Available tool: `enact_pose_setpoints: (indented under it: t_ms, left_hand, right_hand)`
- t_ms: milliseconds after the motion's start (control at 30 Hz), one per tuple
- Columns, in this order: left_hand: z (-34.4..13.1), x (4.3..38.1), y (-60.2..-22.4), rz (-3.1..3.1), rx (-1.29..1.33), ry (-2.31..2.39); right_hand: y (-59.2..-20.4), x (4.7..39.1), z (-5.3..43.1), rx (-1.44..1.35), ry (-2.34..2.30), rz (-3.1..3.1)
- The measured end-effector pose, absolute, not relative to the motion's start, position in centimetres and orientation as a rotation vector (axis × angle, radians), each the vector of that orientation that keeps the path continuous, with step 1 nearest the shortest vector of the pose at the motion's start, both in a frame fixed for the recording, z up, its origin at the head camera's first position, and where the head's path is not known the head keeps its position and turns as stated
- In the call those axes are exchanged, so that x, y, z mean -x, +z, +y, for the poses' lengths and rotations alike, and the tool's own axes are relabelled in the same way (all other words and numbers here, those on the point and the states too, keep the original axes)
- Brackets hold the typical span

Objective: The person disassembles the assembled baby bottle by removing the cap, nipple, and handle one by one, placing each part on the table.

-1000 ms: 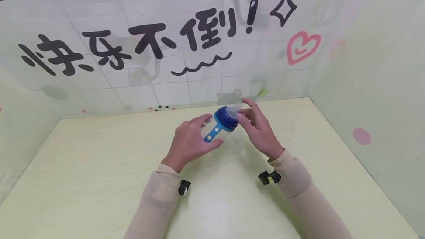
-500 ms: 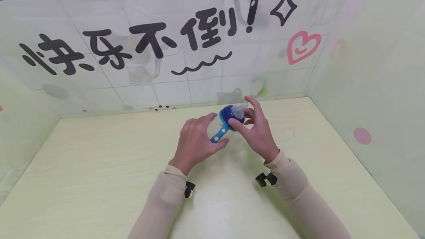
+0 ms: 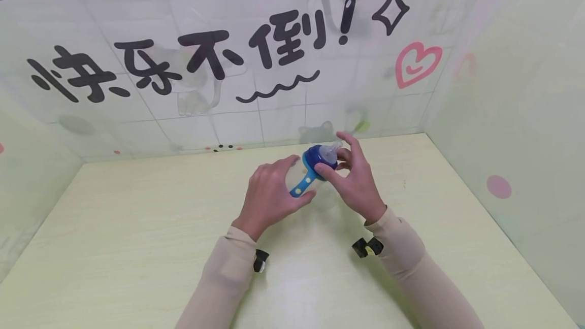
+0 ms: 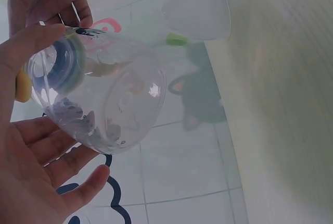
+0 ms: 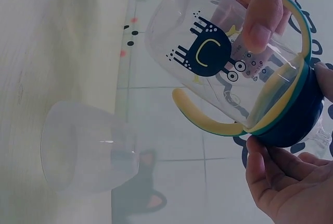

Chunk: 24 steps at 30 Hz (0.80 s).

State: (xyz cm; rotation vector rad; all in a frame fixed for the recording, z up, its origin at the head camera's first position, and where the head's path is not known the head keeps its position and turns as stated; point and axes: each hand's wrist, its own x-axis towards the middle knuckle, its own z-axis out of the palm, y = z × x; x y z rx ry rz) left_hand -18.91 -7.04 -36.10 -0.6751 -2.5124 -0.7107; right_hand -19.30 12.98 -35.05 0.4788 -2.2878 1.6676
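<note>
In the head view a clear baby bottle (image 3: 295, 172) is held tilted above the table, its top towards the right. Curled around the bottle's body are the fingers and thumb of my left hand (image 3: 267, 194). With thumb and fingers my right hand (image 3: 358, 182) grips the dark blue collar (image 3: 316, 160), beside the clear teat (image 3: 329, 153). The right wrist view shows a dark crab-like print on the body and two curved yellow-and-teal handles (image 5: 205, 119). A translucent cap (image 5: 88, 151) stands on the table below the bottle, apart from both hands.
The pale wood-grain table (image 3: 151, 248) ends at a tiled back wall (image 3: 219, 121) with black lettering. Light side panels (image 3: 516, 116) rise left and right. A black wrist camera (image 3: 367, 248) sits on the right sleeve, another (image 3: 260, 261) on the left.
The bottle and left hand have shifted slightly right. My right thumb, near the teat earlier, has come onto the blue collar. Over the last half second hardly anything moves.
</note>
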Motion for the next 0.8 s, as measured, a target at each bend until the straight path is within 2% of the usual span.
enact_pose_setpoints:
  t_ms: [800]
  left_hand:
    - [-7.31,18.79,-35.75,-2.553,0.696,-0.743]
  right_hand:
    - [-35.09,19.22,12.93,-0.593,1.663,-2.221]
